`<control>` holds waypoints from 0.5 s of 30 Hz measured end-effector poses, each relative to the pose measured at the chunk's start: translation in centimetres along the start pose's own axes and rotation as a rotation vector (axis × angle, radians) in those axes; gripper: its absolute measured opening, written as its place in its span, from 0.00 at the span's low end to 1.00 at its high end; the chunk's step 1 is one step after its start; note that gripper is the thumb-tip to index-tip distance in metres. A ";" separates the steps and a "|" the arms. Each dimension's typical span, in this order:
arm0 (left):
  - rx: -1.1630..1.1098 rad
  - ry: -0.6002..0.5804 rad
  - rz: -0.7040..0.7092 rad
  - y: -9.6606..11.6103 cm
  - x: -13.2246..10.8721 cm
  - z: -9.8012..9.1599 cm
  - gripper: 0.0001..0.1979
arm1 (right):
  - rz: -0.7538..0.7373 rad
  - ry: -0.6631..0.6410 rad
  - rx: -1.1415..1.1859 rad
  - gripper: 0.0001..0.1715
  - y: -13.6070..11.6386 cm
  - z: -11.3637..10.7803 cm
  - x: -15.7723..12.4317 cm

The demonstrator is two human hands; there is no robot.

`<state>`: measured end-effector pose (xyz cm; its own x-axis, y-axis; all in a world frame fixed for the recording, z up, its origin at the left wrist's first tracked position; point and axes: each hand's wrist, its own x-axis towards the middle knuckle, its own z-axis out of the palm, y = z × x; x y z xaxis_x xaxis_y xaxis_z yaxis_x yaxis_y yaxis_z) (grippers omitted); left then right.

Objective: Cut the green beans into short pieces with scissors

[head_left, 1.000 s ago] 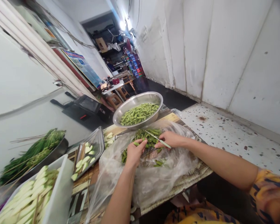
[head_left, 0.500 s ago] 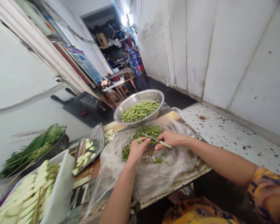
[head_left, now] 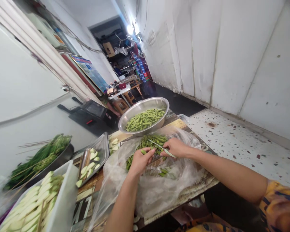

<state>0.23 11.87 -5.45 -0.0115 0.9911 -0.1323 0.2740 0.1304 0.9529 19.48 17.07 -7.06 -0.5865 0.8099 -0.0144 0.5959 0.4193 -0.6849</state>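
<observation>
My left hand (head_left: 141, 160) is closed on a short green pod (head_left: 144, 151), pinched between thumb and fingers. My right hand (head_left: 175, 148) grips a small knife (head_left: 162, 149) with a pale green handle, its thin blade pointing left toward the pod. Both hands work over a pile of green pods (head_left: 149, 143) lying on a clear plastic bag (head_left: 157, 183) spread on the table. Just beyond the pile stands a steel bowl (head_left: 145, 106) holding cut green pieces (head_left: 145, 119).
A metal tray (head_left: 100, 149) with pale slices sits to the left, a white tub (head_left: 62, 196) of sliced pale vegetables at the lower left, and a dark pan of long greens (head_left: 41, 158) behind it. A speckled ledge (head_left: 241, 145) and white wall run along the right.
The view shifted slightly. My hands stay over the pile, with the left hand still pinching a pod and the knife blade drawn a little closer to it.
</observation>
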 end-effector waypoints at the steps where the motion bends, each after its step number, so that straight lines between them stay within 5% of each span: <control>1: -0.007 0.028 0.006 0.2 0.0 -0.2 0.17 | 0.006 0.056 -0.049 0.28 0.1 -0.1 0.1; 6: -0.326 0.120 -0.018 2.2 0.1 -1.9 0.17 | 0.078 0.217 -0.174 0.22 0.2 -0.7 0.3; 10: -0.591 0.102 -0.189 4.3 0.8 -3.6 0.08 | 0.128 0.253 -0.130 0.23 0.1 -1.2 0.3; 13: -0.672 0.168 -0.184 6.6 3.1 -4.7 0.09 | 0.143 0.279 -0.104 0.25 -0.1 -1.4 0.2; 15: -0.620 0.323 -0.105 8.2 5.9 -5.0 0.10 | 0.141 0.292 -0.087 0.26 -0.3 -1.3 0.2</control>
<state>-2.39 18.94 2.99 -0.3190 0.9179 -0.2362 -0.3415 0.1212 0.9320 19.92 17.67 -5.93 -0.3201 0.9406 0.1134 0.7122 0.3178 -0.6259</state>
